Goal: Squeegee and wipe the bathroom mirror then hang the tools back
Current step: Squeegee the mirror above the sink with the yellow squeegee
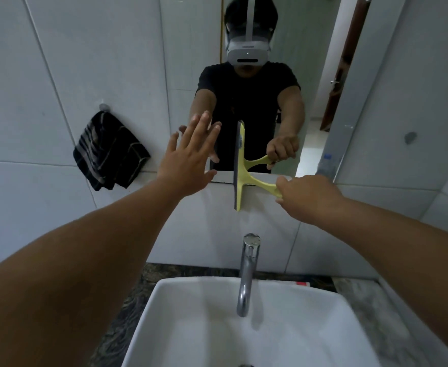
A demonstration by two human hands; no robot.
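**Squeegee held upright at the mirror's bottom edge**

The right hand (307, 193) is closed around the handle of a yellow squeegee (240, 176), fingers wrapped over the end of the stem. The squeegee's blade stands vertical, its dark rubber strip facing left, and it straddles the lower edge of the mirror (284, 75): the upper half of the blade lies against the glass, the lower half over the white wall tile beneath. The glass doubles the blade and handle, so the tool seems to meet its own reflection at the edge.

The left hand (191, 160) holds nothing. It is spread flat with fingers apart, palm toward the mirror at the lower left corner of the glass, its fingertips (204, 120) meeting their reflection; whether they press the surface or sit just off it I cannot tell. The two hands are apart, the squeegee blade between them.

A dark striped cloth (109, 154) hangs from a small hook (104, 107) on the tiled wall, to the left of the mirror and clear of the left hand. Below the arms, a chrome faucet (246, 274) rises over a white square sink (164, 327), which sits on a dark mottled stone counter (127, 308). The mirror reflects the person in a dark shirt and a doorway behind.
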